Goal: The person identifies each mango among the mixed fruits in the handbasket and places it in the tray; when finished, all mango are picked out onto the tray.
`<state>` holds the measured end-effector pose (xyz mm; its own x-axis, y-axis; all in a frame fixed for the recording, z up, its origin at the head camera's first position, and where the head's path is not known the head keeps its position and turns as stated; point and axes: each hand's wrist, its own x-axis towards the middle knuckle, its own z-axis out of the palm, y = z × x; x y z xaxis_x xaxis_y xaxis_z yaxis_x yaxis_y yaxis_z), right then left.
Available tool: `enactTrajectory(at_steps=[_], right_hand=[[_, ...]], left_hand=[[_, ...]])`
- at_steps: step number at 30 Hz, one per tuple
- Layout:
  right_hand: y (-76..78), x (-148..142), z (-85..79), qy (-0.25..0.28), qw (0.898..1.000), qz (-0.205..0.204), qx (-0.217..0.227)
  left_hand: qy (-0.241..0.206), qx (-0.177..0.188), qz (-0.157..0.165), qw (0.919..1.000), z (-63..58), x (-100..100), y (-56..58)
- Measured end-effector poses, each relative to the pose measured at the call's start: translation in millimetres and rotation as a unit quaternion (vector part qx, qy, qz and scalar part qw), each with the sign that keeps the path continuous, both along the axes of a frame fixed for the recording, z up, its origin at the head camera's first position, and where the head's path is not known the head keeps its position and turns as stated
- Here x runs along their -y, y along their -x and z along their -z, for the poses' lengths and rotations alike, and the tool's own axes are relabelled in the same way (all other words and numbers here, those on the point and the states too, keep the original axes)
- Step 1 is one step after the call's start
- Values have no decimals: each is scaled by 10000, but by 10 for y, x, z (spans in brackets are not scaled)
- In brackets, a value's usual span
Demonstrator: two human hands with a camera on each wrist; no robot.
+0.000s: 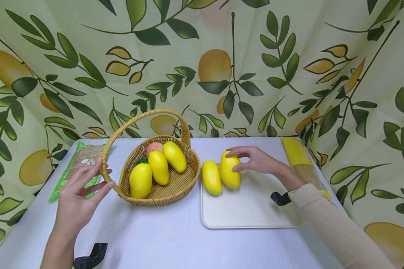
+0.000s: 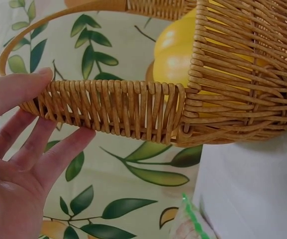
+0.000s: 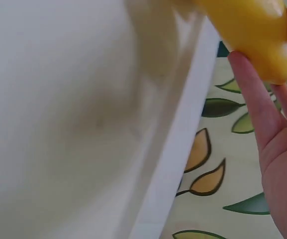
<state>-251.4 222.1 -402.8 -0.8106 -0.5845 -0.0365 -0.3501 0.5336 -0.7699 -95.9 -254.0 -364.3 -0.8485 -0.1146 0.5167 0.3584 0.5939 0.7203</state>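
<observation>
In the head view my left hand grips the side of the arched handle of a wicker basket, thumb on one face and fingers on the other. Three yellow mangoes, a reddish peach-like fruit and a partly hidden green item lie in the basket. My right hand holds another yellow mango by its upper end, over the back left of a white tray. Beside it a mango lies on the tray. The right wrist view shows fingers around the held mango.
A green-edged clear bag lies left of the basket. A yellow and clear packet lies along the right edge of the white-covered table. Behind stands a leaf-patterned cloth.
</observation>
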Motion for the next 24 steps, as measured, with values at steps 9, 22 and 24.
enactTrajectory(at_steps=[9, 22, 24], right_hand=[[-5, 30, 115, -168, 9996, -140, 205], [27, 44, 203, -122, 9944, 5, 1052], [41, 39, 221, -106, 9938, -27, 1110]], left_hand=[[56, 1, 26, 10000, 2, 9, 11], [-34, -49, 75, 10000, 4, 4, 1], [-14, -69, 81, 9999, 2, 6, 3]])
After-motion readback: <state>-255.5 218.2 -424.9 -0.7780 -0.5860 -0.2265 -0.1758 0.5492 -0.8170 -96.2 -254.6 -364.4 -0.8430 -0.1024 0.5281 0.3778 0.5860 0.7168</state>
